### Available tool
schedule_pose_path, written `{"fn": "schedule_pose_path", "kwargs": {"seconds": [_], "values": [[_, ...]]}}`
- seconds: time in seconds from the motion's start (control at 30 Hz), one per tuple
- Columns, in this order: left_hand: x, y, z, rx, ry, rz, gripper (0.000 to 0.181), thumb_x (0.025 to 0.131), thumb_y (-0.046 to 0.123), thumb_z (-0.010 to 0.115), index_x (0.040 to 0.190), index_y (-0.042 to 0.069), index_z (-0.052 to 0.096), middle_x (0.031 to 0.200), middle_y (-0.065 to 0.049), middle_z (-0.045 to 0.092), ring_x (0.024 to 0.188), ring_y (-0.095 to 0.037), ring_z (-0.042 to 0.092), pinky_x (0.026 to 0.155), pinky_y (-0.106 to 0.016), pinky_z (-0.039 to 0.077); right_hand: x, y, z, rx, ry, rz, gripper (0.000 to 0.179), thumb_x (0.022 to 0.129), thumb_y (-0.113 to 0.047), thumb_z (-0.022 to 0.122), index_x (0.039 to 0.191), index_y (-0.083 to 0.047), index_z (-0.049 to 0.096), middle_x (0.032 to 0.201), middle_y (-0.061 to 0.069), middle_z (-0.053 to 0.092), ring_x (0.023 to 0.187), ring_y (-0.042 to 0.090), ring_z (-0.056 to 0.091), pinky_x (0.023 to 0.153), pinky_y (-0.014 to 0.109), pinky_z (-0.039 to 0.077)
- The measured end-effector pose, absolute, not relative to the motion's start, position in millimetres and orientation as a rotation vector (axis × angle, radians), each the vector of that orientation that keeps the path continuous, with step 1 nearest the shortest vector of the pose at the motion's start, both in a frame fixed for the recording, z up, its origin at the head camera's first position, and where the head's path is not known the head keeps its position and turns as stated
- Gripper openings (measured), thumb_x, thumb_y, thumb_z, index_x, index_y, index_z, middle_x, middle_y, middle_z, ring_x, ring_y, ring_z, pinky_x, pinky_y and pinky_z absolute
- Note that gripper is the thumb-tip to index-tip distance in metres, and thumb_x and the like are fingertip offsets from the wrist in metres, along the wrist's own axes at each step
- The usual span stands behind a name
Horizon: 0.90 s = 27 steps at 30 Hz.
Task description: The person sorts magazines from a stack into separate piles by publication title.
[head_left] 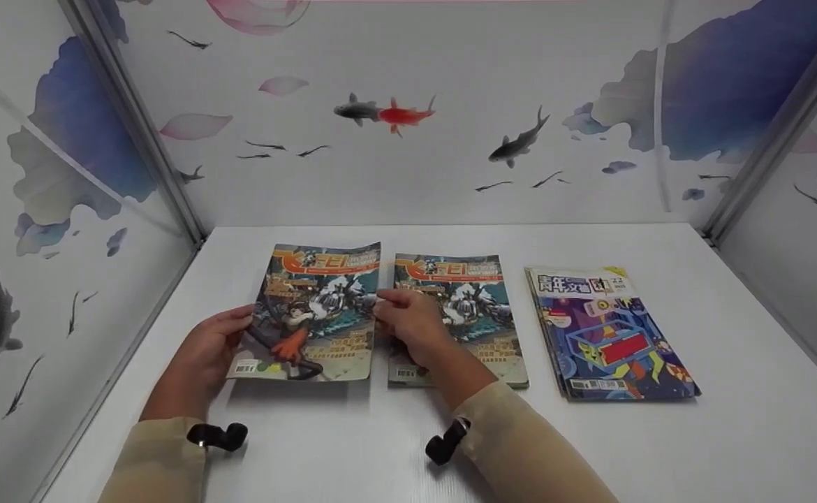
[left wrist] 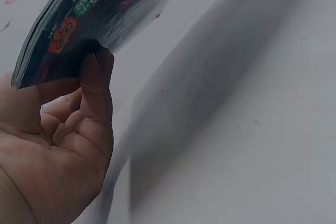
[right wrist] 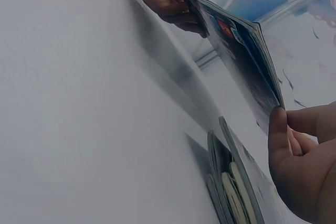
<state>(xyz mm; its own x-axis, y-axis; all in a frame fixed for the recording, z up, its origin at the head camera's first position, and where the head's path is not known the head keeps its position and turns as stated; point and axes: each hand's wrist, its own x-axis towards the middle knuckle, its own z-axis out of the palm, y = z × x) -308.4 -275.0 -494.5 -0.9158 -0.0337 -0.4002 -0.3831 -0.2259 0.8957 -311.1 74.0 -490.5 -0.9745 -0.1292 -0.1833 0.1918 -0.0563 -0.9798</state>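
Both hands hold a magazine (head_left: pixel 332 314) by its opposite side edges, raised above the table with a shadow beneath it. Its cover shows a figure in orange and a large FEI title. My left hand (head_left: pixel 202 349) pinches the left edge; the left wrist view shows fingertips against the dark underside (left wrist: pixel 63 56). On the right edge, my right hand (head_left: pixel 412 325) grips between thumb and fingers, also seen in the right wrist view. Beneath that hand lies a stack of magazines (head_left: pixel 485 314) whose top cover matches, partly hidden by the wrist.
Farther right, another magazine stack (head_left: pixel 618 342) with a purple and blue top cover lies slightly tilted on the white table (head_left: pixel 744 447). Panels printed with fish and petals, such as the back wall (head_left: pixel 436 181), enclose the table on three sides.
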Motion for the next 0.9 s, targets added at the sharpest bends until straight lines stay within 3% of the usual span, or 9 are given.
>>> {"fn": "schedule_pose_path", "kwargs": {"seconds": [0.2,0.4,0.53,0.67,0.9], "values": [[-309.3,-280.2,-498.2,-0.432,1.861,2.183,0.034,0.105,0.009,0.067,0.139,0.011,0.070,0.102,0.012,0.078,0.097,-0.004,0.071,0.086,-0.019,0.058,-310.7,72.0,-495.3,0.025,1.999,-2.110,0.039,0.104,-0.012,0.070,0.143,-0.007,0.068,0.130,0.013,0.075,0.097,0.016,0.079,0.094,0.038,0.065],[-309.7,-279.6,-497.7,-0.441,1.962,2.047,0.049,0.107,0.013,0.064,0.154,0.004,0.055,0.103,0.011,0.079,0.096,-0.004,0.071,0.082,-0.019,0.059,-311.5,73.0,-497.9,0.044,2.021,-2.032,0.039,0.105,-0.016,0.070,0.143,-0.009,0.069,0.133,0.011,0.075,0.099,0.015,0.080,0.090,0.032,0.065],[-311.0,-278.3,-496.9,-0.454,2.107,1.878,0.052,0.108,0.019,0.062,0.157,0.006,0.052,0.111,0.009,0.076,0.099,-0.005,0.068,0.081,-0.021,0.057,-311.7,72.9,-499.4,0.050,2.064,-1.977,0.037,0.105,-0.022,0.070,0.141,-0.013,0.071,0.127,0.006,0.078,0.100,0.015,0.080,0.080,0.029,0.063],[-311.8,-277.2,-494.8,-0.439,2.224,1.720,0.050,0.110,0.023,0.059,0.158,0.007,0.052,0.118,0.006,0.075,0.101,-0.008,0.066,0.082,-0.023,0.057,-310.8,72.3,-499.1,0.050,2.067,-1.967,0.037,0.105,-0.024,0.071,0.141,-0.013,0.071,0.124,0.004,0.079,0.102,0.015,0.080,0.078,0.028,0.061],[-311.8,-281.2,-493.6,-0.438,2.249,1.669,0.050,0.110,0.026,0.061,0.154,0.005,0.055,0.105,0.006,0.078,0.092,-0.008,0.071,0.079,-0.025,0.062,-309.6,73.1,-499.3,0.033,2.040,-1.989,0.040,0.105,-0.024,0.071,0.142,-0.012,0.069,0.125,0.005,0.079,0.103,0.015,0.079,0.080,0.028,0.062]]}}
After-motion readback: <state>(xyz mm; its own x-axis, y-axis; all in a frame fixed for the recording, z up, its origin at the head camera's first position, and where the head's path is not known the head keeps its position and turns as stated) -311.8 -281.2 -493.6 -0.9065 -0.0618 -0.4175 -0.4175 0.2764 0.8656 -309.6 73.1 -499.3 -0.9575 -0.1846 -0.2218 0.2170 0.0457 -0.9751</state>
